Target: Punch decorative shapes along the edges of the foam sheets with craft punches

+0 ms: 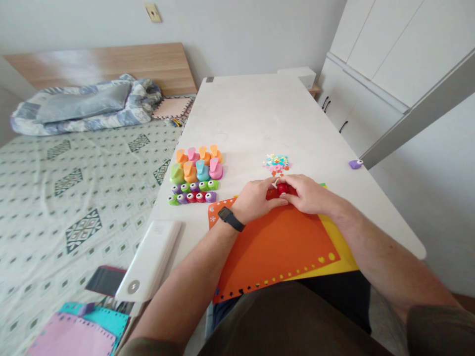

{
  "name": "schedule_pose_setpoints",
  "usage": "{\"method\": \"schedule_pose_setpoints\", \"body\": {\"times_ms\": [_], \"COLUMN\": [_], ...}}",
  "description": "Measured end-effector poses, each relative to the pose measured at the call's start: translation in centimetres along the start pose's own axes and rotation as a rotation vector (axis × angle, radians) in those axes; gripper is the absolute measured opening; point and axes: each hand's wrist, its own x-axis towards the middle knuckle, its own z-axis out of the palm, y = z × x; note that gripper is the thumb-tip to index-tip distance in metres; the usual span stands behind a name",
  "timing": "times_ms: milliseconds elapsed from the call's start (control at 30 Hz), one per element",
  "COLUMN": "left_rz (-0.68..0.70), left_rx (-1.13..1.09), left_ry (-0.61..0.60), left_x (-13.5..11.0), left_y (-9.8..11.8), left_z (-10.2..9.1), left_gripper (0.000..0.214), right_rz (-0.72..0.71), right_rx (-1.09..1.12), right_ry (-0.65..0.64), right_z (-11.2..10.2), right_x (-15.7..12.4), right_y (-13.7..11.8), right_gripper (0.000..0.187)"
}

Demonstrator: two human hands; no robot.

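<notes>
A small red craft punch sits at the far edge of an orange sheet, with my right hand closed around it. Just left of the punch, my left hand has thumb and fingers closed on the sheet's far edge; the fingertips are partly hidden. Small shapes are cut out along several edges of the orange sheet. Beneath it a yellow sheet shows at the right. Beyond my hands lies a pile of tiny colourful paper cut-outs, with a few orange ones nearest me.
Larger lever punches and rows of small punches stand at the table's left. A purple punch is by the right edge. A long white device lies front left, near pink sheet and phone-like dark object.
</notes>
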Motion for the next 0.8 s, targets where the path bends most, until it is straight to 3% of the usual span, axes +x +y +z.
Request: {"method": "schedule_pose_setpoints", "body": {"times_ms": [100, 400, 800], "left_rz": [-0.006, -0.048, -0.070], "left_rx": [0.016, 0.092, 0.083], "left_ry": [0.005, 0.029, 0.027], "left_x": [-0.12, -0.38, -0.41], "left_y": [-0.34, -0.63, -0.67], "left_z": [0.10, 0.40, 0.45], "left_gripper": [0.057, 0.022, 0.016], "right_rz": [0.035, 0.063, -0.013], "right_rx": [0.003, 0.020, 0.015], "right_ry": [-0.006, -0.022, 0.019], "right_z": [-0.35, -0.86, -0.31], "right_x": [-0.03, 0.03, 0.20], "right_y": [-0.14, -0.20, 0.10], "right_gripper": [0.023, 0.024, 0.025]}}
